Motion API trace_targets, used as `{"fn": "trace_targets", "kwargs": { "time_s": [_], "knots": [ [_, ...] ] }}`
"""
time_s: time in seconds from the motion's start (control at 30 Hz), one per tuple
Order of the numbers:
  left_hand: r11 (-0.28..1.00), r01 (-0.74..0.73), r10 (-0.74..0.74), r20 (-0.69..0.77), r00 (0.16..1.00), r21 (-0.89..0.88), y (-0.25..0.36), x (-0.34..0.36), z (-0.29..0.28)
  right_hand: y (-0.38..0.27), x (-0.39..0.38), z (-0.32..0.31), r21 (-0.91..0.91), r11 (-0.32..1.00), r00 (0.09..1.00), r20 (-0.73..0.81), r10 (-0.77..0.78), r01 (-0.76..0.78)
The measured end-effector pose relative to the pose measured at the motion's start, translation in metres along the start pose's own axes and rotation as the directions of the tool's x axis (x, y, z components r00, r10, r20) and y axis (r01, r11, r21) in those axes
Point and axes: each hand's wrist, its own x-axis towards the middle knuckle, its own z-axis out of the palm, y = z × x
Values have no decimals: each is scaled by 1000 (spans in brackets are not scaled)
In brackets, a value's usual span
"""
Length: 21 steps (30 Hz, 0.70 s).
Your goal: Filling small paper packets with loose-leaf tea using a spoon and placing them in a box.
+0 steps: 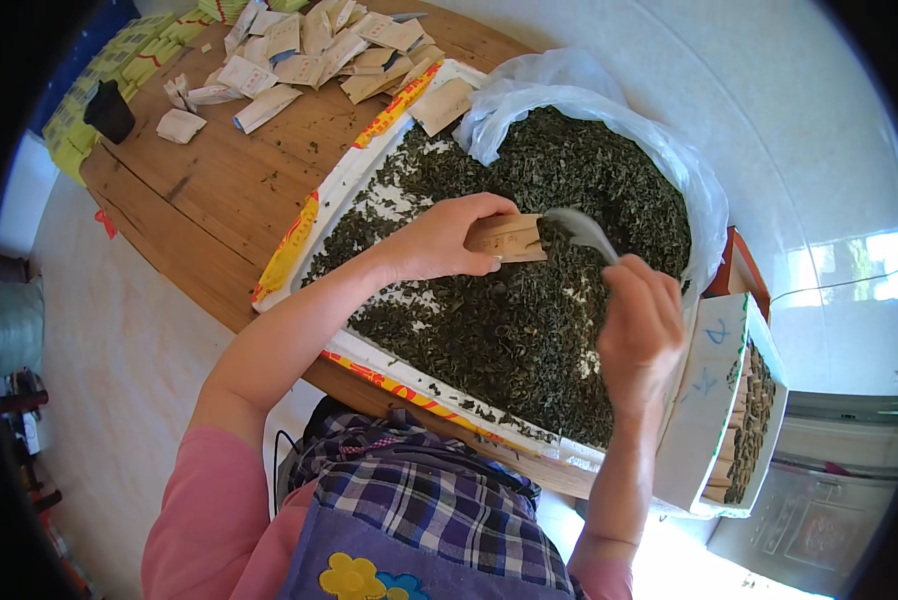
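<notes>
My left hand (459,237) is closed round a small brown paper packet (512,241), held sideways over the tray with its end facing right. In my right hand (644,310) is the handle of a metal spoon (591,236); its bowl, blurred by motion, is close to the packet's right end. Below both hands, dark dried tea leaves (509,330) cover most of a shallow white tray (334,240) with a red and yellow edge. More leaves are heaped at the far right, inside a clear plastic bag (704,180). Whether the spoon carries leaves I cannot tell.
Loose paper packets (314,50) lie piled at the back of the wooden table (209,200). A black cup (110,112) stands near yellow-green bundles (129,50) at the left. On the right is a white box (714,400) of upright packets. One packet (441,105) rests on the tray's far corner.
</notes>
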Motion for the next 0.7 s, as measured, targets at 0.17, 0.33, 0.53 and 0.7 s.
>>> {"fn": "trace_targets", "kwargs": {
  "time_s": [0.17,0.33,0.53,0.7],
  "knots": [
    [999,-9,9,4,1000,54,0,0,1,-12,-6,8,-4,996,973,215,-85,88],
    [983,-99,111,-74,991,153,-4,1,-6,14,-17,6,47,975,976,-17,217,-216],
    [856,-30,125,-150,981,517,-9,0,-17,79,-65,8,-157,896,884,163,438,-415],
    [626,-8,135,-98,986,780,-21,4,-7,52,-63,50,144,724,726,308,615,-674]
  ]
}}
